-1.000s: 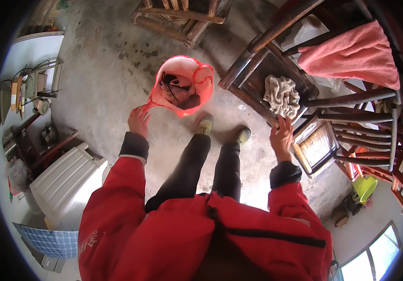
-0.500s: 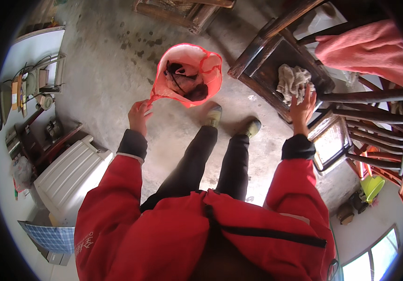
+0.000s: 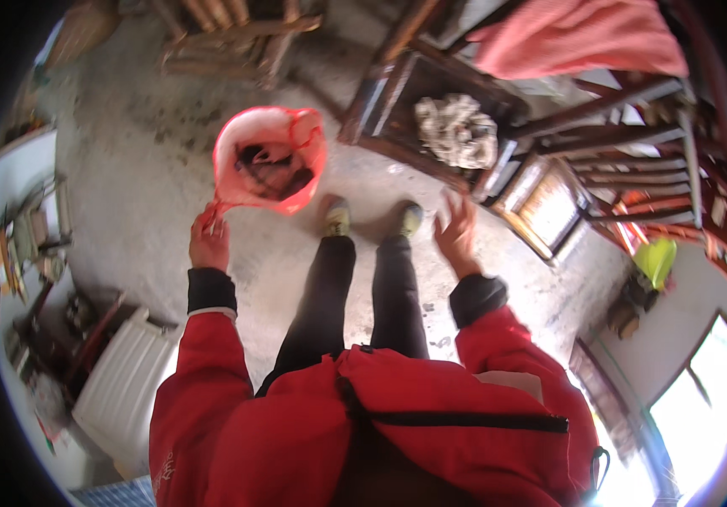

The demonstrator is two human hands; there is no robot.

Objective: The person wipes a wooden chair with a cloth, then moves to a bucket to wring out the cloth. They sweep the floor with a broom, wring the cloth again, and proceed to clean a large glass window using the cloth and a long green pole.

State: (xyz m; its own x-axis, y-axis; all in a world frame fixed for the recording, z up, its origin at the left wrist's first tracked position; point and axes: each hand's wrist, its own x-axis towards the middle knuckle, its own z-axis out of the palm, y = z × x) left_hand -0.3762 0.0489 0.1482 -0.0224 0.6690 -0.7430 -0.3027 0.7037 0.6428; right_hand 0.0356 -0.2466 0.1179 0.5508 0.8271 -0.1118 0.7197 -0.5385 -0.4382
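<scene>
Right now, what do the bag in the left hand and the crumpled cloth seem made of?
Bag: probably thin plastic, fairly smooth, since its reddish wall looks translucent. Crumpled cloth: likely fabric, matte, given its dull, bunched folds; blur hides the weave.

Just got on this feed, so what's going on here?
A person in a red jacket is standing over a red plastic bag, gripping its near edge with the left hand. The bag's mouth is open and dark items show inside. The right hand is open and holds nothing visible, though it is blurred; it is near a dark wooden chair. A crumpled pale cloth lies on that chair's seat, with a pink towel draped beyond it.
</scene>
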